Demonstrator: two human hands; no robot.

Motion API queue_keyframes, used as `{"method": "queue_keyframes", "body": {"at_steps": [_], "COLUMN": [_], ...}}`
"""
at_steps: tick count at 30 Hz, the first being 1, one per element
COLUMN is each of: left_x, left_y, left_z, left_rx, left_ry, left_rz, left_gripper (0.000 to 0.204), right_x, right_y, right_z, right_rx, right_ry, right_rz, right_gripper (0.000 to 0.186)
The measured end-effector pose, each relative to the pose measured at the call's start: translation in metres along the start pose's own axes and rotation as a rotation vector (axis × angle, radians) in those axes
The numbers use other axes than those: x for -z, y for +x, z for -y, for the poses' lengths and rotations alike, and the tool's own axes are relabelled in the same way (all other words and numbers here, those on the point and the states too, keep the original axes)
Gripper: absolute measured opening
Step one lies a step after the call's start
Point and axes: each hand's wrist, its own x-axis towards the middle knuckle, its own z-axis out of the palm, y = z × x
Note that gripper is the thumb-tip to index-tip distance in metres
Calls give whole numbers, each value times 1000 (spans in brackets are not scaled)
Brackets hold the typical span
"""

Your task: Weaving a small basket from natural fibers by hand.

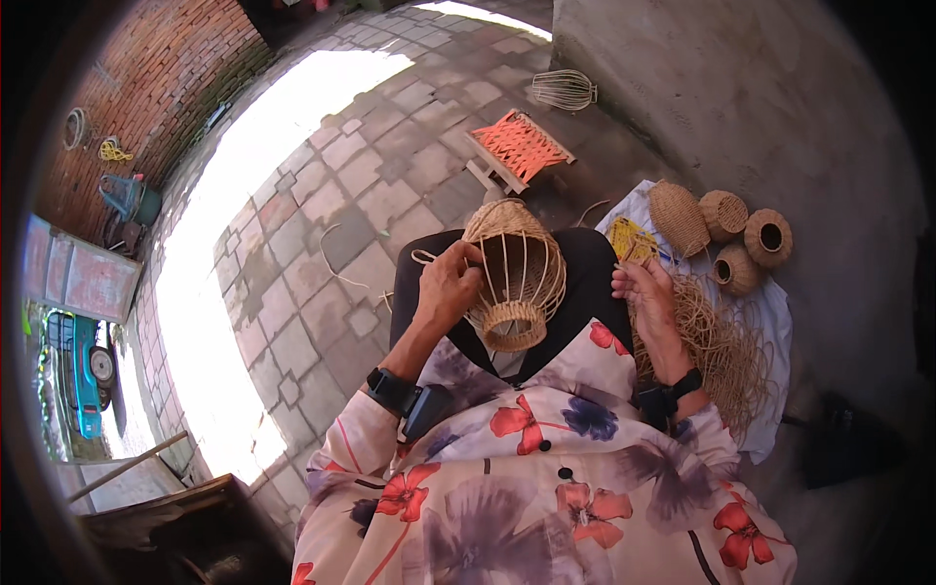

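Observation:
A half-woven, vase-shaped basket (515, 320) of tan cord lies between my knees, its narrow collar toward me. Bare pale ribs span the gap between the collar and the woven body. My left hand (452, 285) is closed on the basket's left side, and a short loop of cord (423, 256) sticks out beside its fingers. Out to the right, my right hand (645, 292) has its fingers pinched together around what looks like a thin strand of cord, beside a yellow mesh item (630, 237). Below that hand spreads a tangled heap of tan cord (717, 356).
Several finished woven baskets (679, 218) sit on a white cloth (776, 390) at the right. Ahead stands a low stool (522, 148) with orange webbing, and a bare rib frame (565, 90) lies beyond it. A concrete wall (741, 88) rises at right. Loose cord (336, 265) lies on the paving.

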Motion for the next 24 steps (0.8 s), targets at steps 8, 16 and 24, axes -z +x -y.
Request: {"method": "queue_keyframes", "body": {"at_steps": [8, 16, 24], "left_x": [-1, 12, 6], "left_y": [-3, -17, -13], "left_z": [-15, -40, -69], "left_rx": [20, -360, -462], "left_ry": [-129, 306, 564], "left_rz": [46, -279, 104], "left_gripper": [21, 25, 42], "right_x": [-60, -98, -105], "right_y": [-30, -26, -24], "right_z": [8, -7, -9], "right_rx": [199, 347, 463], "right_ry": [-31, -533, -655], "right_rz": [198, 324, 439], "right_gripper": [9, 9, 9]}}
